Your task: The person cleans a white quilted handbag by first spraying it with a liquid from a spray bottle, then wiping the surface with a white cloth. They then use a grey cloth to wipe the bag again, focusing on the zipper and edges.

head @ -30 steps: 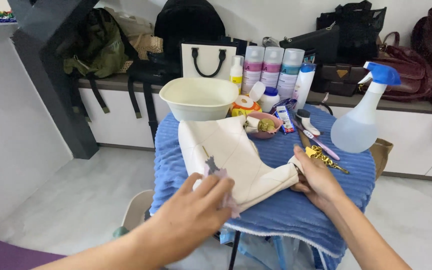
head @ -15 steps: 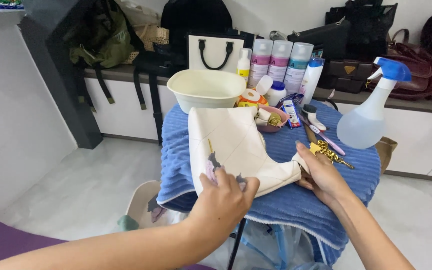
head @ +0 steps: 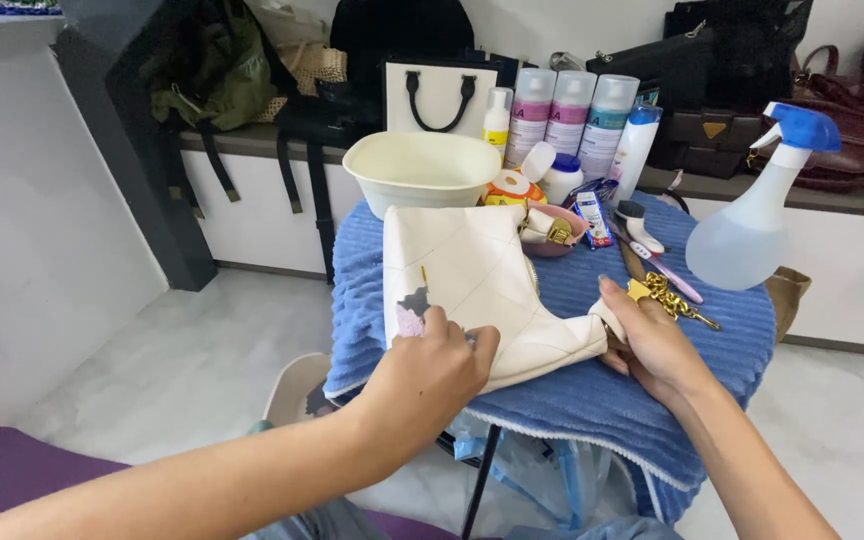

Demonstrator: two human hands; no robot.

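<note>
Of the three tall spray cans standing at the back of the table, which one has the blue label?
The rightmost spray can, next to the white bottle. Its label is blue, while the other two cans to its left have pink labels.

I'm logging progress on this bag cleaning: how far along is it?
Set out already: cream bag flat on the blue towel, basin and spray bottle beside it. In hand: left hand presses a small cloth on the bag's near edge; right hand steadies its corner. Left: a dark mark there still shows.
</note>
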